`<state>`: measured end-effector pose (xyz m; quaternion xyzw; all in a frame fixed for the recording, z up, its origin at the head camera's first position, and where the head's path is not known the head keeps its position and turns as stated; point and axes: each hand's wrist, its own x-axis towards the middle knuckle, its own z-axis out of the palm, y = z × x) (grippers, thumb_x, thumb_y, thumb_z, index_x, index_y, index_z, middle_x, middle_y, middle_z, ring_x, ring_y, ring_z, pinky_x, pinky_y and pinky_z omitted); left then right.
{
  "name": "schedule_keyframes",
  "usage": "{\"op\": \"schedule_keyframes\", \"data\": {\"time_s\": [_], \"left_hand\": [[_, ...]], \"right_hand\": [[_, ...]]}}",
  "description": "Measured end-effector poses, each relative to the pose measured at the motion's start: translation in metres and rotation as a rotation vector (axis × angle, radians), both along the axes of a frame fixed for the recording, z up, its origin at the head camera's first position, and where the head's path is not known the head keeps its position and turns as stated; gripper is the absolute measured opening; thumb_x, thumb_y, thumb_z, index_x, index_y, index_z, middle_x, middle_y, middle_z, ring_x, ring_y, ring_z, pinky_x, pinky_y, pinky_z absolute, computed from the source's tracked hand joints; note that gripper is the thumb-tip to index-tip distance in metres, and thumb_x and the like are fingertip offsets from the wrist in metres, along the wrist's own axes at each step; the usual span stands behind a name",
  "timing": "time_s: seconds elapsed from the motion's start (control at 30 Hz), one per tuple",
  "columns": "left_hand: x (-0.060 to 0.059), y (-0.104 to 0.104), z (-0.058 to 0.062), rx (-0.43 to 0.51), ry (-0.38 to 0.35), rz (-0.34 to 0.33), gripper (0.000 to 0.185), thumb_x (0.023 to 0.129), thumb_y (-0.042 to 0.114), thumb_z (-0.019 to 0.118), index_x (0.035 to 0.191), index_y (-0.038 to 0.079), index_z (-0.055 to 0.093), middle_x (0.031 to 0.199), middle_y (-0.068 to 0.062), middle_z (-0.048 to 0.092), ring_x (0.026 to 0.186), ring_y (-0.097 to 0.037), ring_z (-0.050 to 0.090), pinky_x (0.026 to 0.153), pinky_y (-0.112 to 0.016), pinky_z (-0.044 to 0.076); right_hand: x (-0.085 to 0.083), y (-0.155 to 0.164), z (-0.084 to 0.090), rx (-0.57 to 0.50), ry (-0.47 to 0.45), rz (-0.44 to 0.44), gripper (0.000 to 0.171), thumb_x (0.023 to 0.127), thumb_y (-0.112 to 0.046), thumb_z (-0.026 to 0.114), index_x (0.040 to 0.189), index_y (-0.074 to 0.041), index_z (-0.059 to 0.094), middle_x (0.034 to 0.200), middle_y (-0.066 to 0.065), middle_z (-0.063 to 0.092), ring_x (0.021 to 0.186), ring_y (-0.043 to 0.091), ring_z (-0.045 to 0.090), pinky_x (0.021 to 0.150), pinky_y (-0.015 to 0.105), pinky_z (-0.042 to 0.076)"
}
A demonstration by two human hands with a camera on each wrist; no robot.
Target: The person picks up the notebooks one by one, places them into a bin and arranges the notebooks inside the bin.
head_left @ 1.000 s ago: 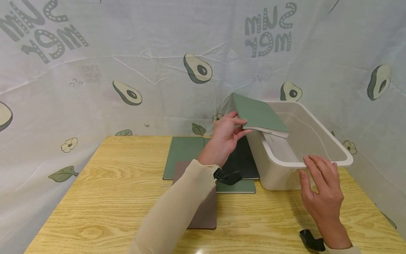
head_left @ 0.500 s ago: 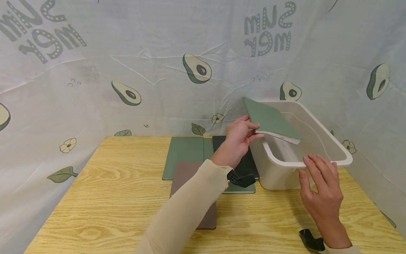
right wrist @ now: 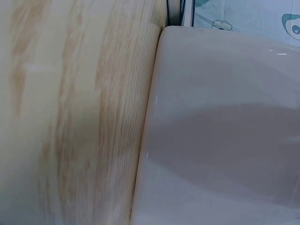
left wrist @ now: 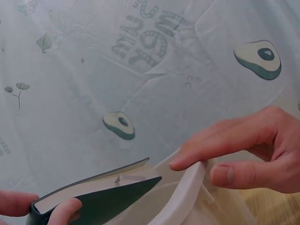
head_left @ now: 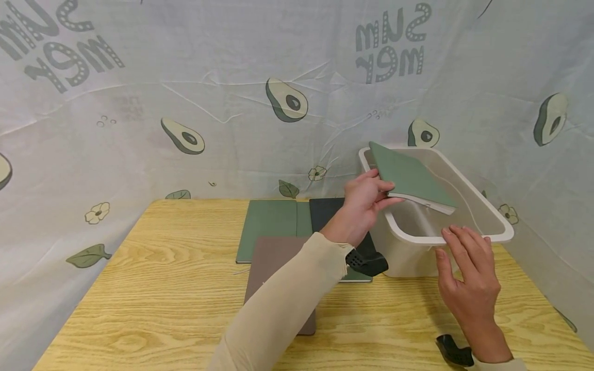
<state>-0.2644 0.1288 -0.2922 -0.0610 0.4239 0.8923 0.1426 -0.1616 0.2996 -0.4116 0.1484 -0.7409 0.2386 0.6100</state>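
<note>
My left hand pinches a green notebook by its spine, thumb and fingers on opposite covers. The notebook is held tilted over the opening of a white plastic bin, its page edges towards me. In the left wrist view the covers of the notebook spread slightly apart at the free side. My right hand holds the bin's near rim, fingers over the top and thumb against the outside. The right wrist view is mostly filled by the bin's outer wall; the hand itself is outside it.
Left of the bin, a brown notebook overlaps a green notebook lying flat. A black notebook lies beside them, partly behind my left arm. Under everything is a wooden table; a printed cloth hangs behind.
My left hand has carried the green notebook to the right, further over the bin's opening, and slightly lower. The right hand has stayed at the rim.
</note>
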Motion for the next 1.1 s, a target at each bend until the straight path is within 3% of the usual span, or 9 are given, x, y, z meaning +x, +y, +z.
{"op": "schedule_keyframes", "data": {"time_s": [0.47,0.7,1.1], "left_hand": [[0.001,0.006,0.001,0.008,0.002,-0.011,0.071,0.092,-0.017,0.063,0.158,0.005,0.049,0.133,-0.022,0.069,0.123,-0.035,0.071,0.101,-0.050,0.059],[0.001,0.012,0.001,-0.002,0.022,-0.007,0.065,0.092,-0.017,0.063,0.153,0.004,0.055,0.123,-0.020,0.074,0.120,-0.037,0.073,0.099,-0.050,0.060],[0.000,0.020,-0.001,-0.021,0.018,-0.009,0.058,0.092,-0.016,0.064,0.146,0.004,0.063,0.122,-0.020,0.077,0.118,-0.038,0.074,0.099,-0.052,0.058]], "right_hand": [[0.000,0.001,-0.003,-0.011,0.001,0.002,0.047,0.107,-0.040,0.064,0.119,0.003,0.079,0.117,0.030,0.075,0.118,0.050,0.065,0.123,0.064,0.038],[-0.001,0.001,-0.003,-0.004,0.000,0.001,0.048,0.107,-0.041,0.064,0.119,0.003,0.079,0.118,0.030,0.075,0.118,0.051,0.065,0.122,0.066,0.038],[-0.001,0.002,-0.002,0.001,-0.001,0.001,0.047,0.107,-0.040,0.064,0.119,0.003,0.079,0.118,0.030,0.075,0.119,0.050,0.065,0.125,0.059,0.038]]}}
